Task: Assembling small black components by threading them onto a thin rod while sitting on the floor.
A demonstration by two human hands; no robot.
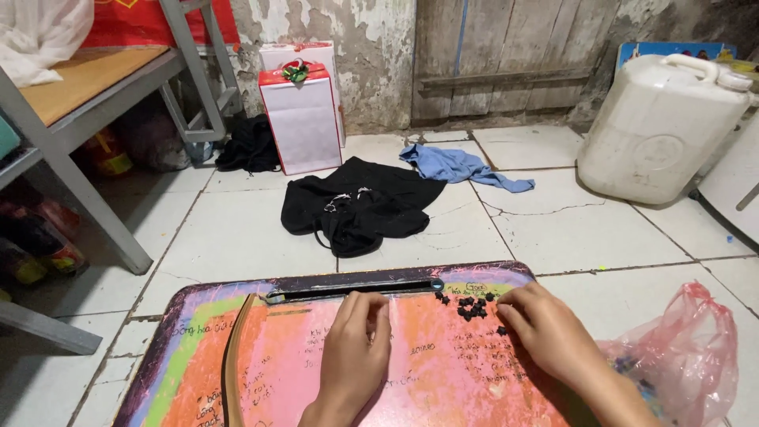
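Small black pieces (pixel 472 306) scattered in a loose cluster on the pink bench (pixel 427 379), near its far edge, just left of the right hand (pixel 549 332). Right hand palm down, fingers bent, fingertips (pixel 506 312) at the edge of the cluster, touching or almost touching the nearest pieces; whether any piece is pinched cannot be told. One stray piece just under those fingertips, slightly apart from the rest.

Left hand (pixel 353 352) flat on the bench to the left of the cluster, fingers together and curled down at the tips, grip slack, nothing visibly held. Just beyond its fingertips, a long dark slot with a metal rim (pixel 352 291) running along the far edge of the bench. Further left of that hand, a thin curved brown strip (pixel 231 356) lying on the bench.

Right of the right hand, off the bench, a crumpled pink plastic bag (pixel 688 348) on the tiled floor (pixel 237 229). Well beyond both hands: a black garment (pixel 360 202), a blue cloth (pixel 458 166), a white and red gift bag (pixel 303 119) against the wall, and a large white plastic jerrycan (pixel 660 122) far right. Far left, a grey metal frame (pixel 75 170) carrying a wooden shelf.
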